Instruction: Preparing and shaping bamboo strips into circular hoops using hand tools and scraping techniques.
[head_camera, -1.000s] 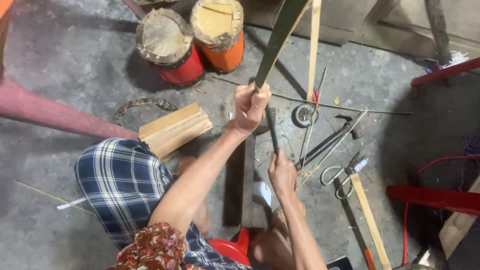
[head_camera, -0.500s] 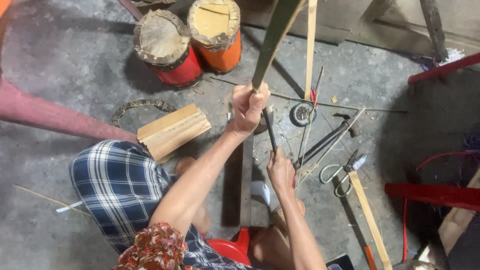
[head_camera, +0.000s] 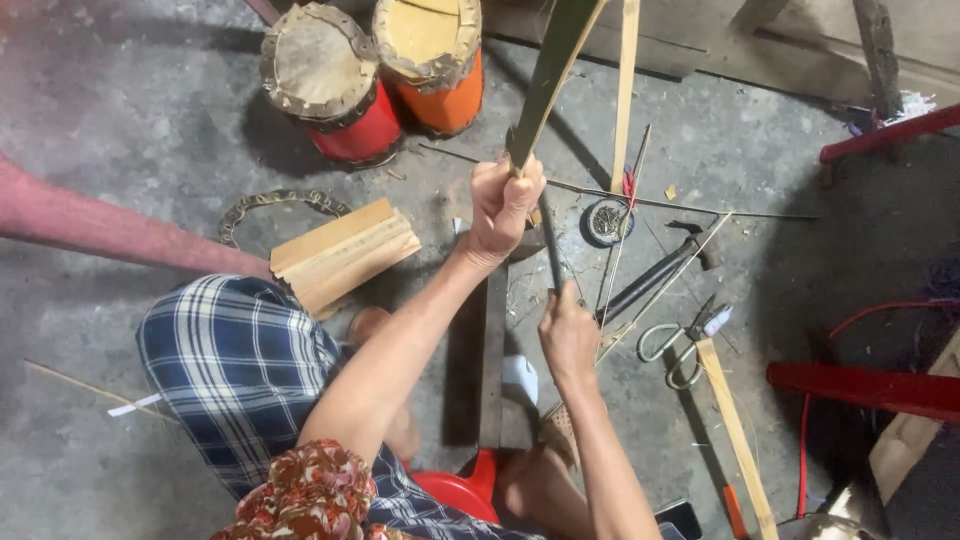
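My left hand (head_camera: 503, 205) is clenched around a long green bamboo strip (head_camera: 552, 70) that stands nearly upright and runs out of the top of the view. My right hand (head_camera: 567, 335) grips the handle of a dark knife (head_camera: 551, 245), whose blade points up toward the bamboo's lower end, just below my left fist. A dark wooden plank (head_camera: 492, 360) lies on the concrete floor under both hands.
Two drums, red (head_camera: 330, 85) and orange (head_camera: 430, 55), stand at the back. A stack of pale wood slats (head_camera: 343, 252) lies left. Scissors (head_camera: 680, 340), a hammer (head_camera: 665, 265), a wire spool (head_camera: 607, 220), thin bamboo slivers and a red frame (head_camera: 870, 385) lie right.
My left hand has slid slightly down and left on the bamboo strip. The knife in my right hand has moved up closer to the strip's base.
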